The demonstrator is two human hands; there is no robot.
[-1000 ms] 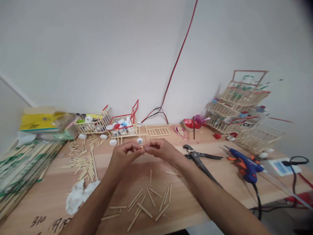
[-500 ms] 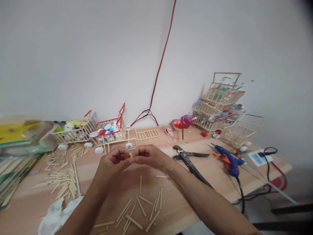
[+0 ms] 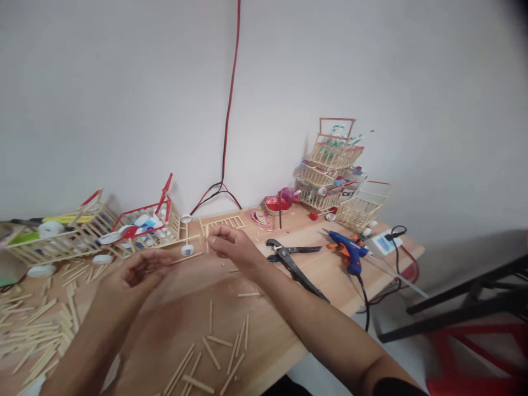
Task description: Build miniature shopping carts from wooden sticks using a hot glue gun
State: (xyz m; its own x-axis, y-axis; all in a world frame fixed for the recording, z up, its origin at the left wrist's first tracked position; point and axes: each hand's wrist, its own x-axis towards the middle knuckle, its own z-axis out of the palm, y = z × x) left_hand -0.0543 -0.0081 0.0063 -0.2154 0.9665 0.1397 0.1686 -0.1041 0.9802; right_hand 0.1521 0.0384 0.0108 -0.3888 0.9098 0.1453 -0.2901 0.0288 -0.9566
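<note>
My left hand [image 3: 140,269] hovers over the wooden table, fingers loosely curved with a gap to the thumb, and nothing shows in it. Further right, my right hand [image 3: 231,245] has its fingers curled together beside the ladder-like stick frame [image 3: 236,221]. A pale stick edge shows at its fingertips, but I cannot tell whether it is held. Between the hands lies a thin stick piece with a white bottle-cap wheel [image 3: 187,251]. Loose cut sticks [image 3: 212,352] are scattered nearer to me.
Small stick carts [image 3: 61,242] with cap wheels stand at left; stacked carts [image 3: 330,176] stand at back right. Black pliers [image 3: 291,264], a blue glue gun [image 3: 348,250] with its cord, and a red dish [image 3: 274,206] lie at right. More cut sticks [image 3: 39,333] are heaped at left.
My hands have moved apart from where they met around a short stick: the left toward the left, the right by the ladder-like frame. The view has turned to the right.
</note>
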